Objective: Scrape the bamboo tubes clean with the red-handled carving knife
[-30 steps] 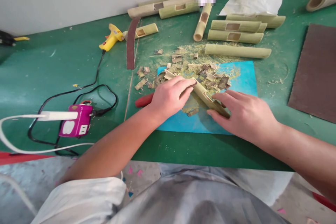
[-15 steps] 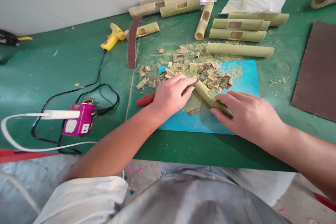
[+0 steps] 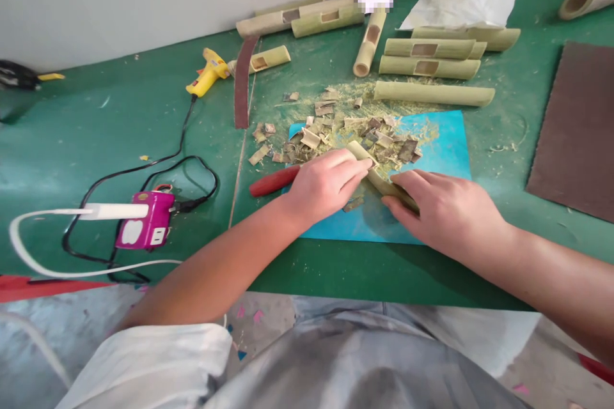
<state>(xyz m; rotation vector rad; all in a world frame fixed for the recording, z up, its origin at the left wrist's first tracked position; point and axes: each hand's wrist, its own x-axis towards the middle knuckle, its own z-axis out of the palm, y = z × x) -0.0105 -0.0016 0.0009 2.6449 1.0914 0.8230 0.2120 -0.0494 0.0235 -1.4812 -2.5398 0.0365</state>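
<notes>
My right hand (image 3: 448, 211) grips the near end of a bamboo tube (image 3: 359, 152), which slants across a blue sheet (image 3: 451, 153). An opening is cut in the tube's upper side. My left hand (image 3: 329, 182) is closed, its fingertips pressed at that opening. Pinched in them is a small dark brown piece of sandpaper, now almost wholly hidden by the fingers. Beyond both hands lie bamboo chips (image 3: 384, 138) and shavings on the sheet. Beside my left wrist rests a red handle (image 3: 273, 181), its far end hidden under the hand.
Several bamboo tubes with cut openings (image 3: 426, 67) lie at the back, with white paper (image 3: 458, 3) on some. A brown sandpaper sheet (image 3: 575, 134) is at right, a sandpaper strip (image 3: 243, 86) left. A yellow glue gun (image 3: 211, 73) is corded toward a purple power adapter (image 3: 146, 220).
My left fingers have slid along the tube from its far end toward the opening, and the brown piece is now mostly covered. My right hand keeps its grip. The view has shifted slightly.
</notes>
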